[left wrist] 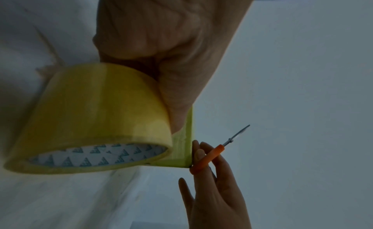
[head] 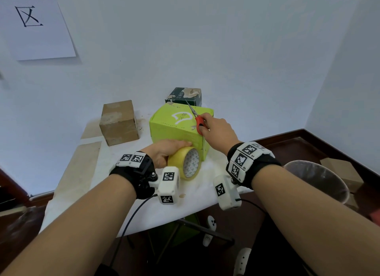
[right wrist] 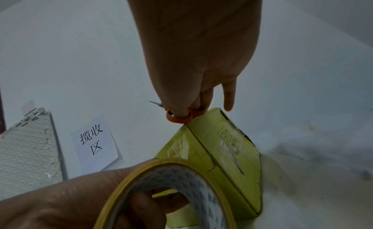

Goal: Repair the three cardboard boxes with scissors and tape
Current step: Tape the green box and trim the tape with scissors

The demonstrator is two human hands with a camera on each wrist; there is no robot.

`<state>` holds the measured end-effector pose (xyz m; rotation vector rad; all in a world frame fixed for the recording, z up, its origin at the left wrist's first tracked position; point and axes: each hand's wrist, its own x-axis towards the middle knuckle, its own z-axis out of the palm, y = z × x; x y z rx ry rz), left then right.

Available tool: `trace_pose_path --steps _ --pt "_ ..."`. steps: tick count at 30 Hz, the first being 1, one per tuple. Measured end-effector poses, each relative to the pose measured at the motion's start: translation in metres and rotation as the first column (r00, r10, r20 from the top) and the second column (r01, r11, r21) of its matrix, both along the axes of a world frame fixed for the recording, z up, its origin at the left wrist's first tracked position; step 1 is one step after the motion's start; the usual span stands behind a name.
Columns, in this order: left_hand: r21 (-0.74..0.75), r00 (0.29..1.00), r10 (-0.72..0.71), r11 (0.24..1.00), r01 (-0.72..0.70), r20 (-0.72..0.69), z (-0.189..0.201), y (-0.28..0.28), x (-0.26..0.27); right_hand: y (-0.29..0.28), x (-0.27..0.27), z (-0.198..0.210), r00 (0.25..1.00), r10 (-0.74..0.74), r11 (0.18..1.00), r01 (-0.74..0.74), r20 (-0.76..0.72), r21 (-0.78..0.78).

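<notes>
Head view: left hand [head: 164,152] fingers wrap tape roll [head: 186,164] against green box [head: 176,125]; right hand [head: 218,130] fingers through scissors [head: 198,121] loops.

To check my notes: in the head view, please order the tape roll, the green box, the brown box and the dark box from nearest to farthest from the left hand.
1. tape roll, gripped by the left hand.
2. green box, right behind the roll.
3. brown box, back left.
4. dark box, farthest, behind the green box.

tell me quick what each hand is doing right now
Left hand: grips the yellow tape roll against the green box.
Right hand: holds the red-handled scissors, fingers through the loops.
</notes>
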<state>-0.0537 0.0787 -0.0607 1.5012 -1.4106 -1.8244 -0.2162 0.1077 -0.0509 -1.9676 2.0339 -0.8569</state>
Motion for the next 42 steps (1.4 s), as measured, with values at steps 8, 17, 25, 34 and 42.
trace_pose_path --steps 8,17,25,34,42 --pt "0.054 1.000 0.014 0.998 -0.013 -0.016 0.002 0.001 0.001 0.011 -0.019 0.028 0.802 0.127 0.992 -0.109 0.584 -0.065" --pt "0.042 1.000 0.004 0.999 -0.004 -0.010 -0.002 -0.001 0.003 0.034 -0.027 0.048 0.883 0.091 0.678 -0.393 0.460 0.621" --pt "0.019 0.999 0.001 1.000 0.000 -0.051 -0.003 0.000 0.002 0.030 -0.038 0.045 0.976 0.028 0.554 -0.195 0.216 0.809" --pt "0.022 0.999 -0.020 1.000 0.021 -0.025 0.000 0.002 0.003 0.020 -0.015 0.048 0.977 0.112 0.604 -0.210 0.179 0.769" --pt "0.030 0.999 -0.003 1.000 0.004 -0.034 -0.001 0.000 0.002 0.020 -0.026 0.048 0.974 0.158 0.710 -0.226 0.162 0.667"
